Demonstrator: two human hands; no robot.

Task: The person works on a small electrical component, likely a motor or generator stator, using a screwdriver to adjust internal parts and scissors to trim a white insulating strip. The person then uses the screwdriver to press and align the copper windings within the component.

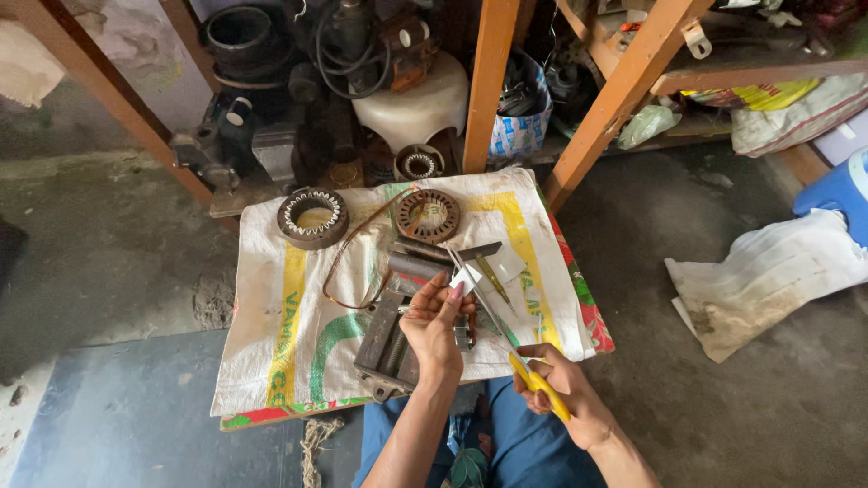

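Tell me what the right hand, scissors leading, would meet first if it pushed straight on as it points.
Probably the white paper piece pinched by the left hand: the scissors in the right hand already point at it.

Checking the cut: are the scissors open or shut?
Open. The scissors in the right hand have blades spread around the white strip held by the left hand.

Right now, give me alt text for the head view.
The right hand works yellow-handled scissors on a small white paper piece pinched by the left hand, above a woven sack bearing two metal stator rings.
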